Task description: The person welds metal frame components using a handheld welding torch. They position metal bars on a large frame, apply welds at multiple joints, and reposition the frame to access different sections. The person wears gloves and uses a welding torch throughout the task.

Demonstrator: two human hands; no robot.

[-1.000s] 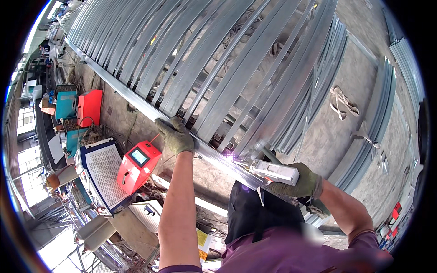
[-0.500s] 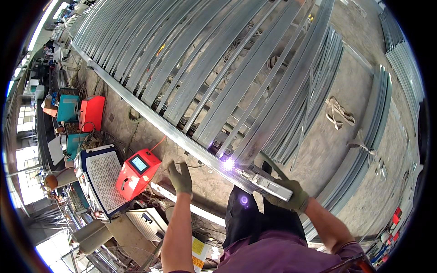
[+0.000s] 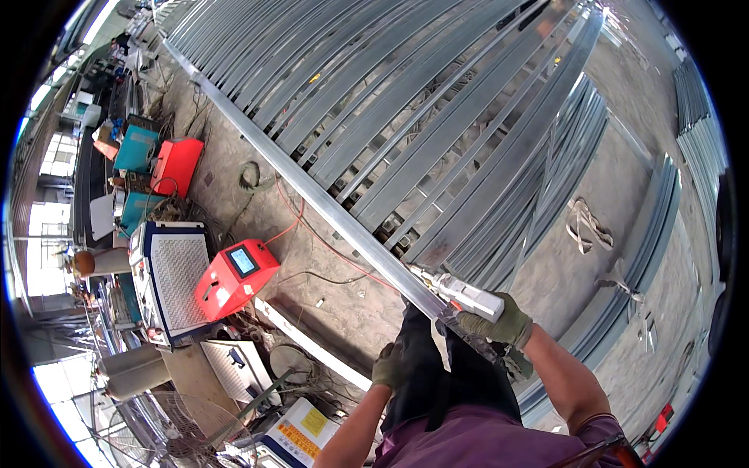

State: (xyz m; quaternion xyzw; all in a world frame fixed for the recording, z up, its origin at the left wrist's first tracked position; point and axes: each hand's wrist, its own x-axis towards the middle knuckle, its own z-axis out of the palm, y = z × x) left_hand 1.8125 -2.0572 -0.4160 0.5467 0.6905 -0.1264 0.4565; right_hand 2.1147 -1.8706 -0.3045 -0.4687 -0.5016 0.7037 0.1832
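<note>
My right hand [image 3: 499, 324], in an olive work glove, is closed round a silver-white handheld welding gun [image 3: 466, 297]. The gun's narrow nozzle points left, close to the near end of a long metal rail [image 3: 312, 193]. No light shows at its tip. Flat grey metal bars [image 3: 382, 183] run away from that rail in a row, with narrower bars between. My left hand [image 3: 385, 366], gloved too, hangs by my dark trouser leg, low and left of the gun. Its fingers blend into the dark cloth, so their pose is hard to make out.
Left of the rail stands a red machine with a small screen [image 3: 243, 262], beside a perforated panel [image 3: 176, 277]. Red hose [image 3: 312, 232] crosses the floor under the rail. Bundled metal lengths [image 3: 624, 265] and a pale strap [image 3: 587, 226] lie right. Sparks [image 3: 612, 19] show at far right.
The bright weld light at the gun's tip has gone out. My left hand has dropped from beside the red machine to my leg. The view has shifted; the gun stays in my right hand.
</note>
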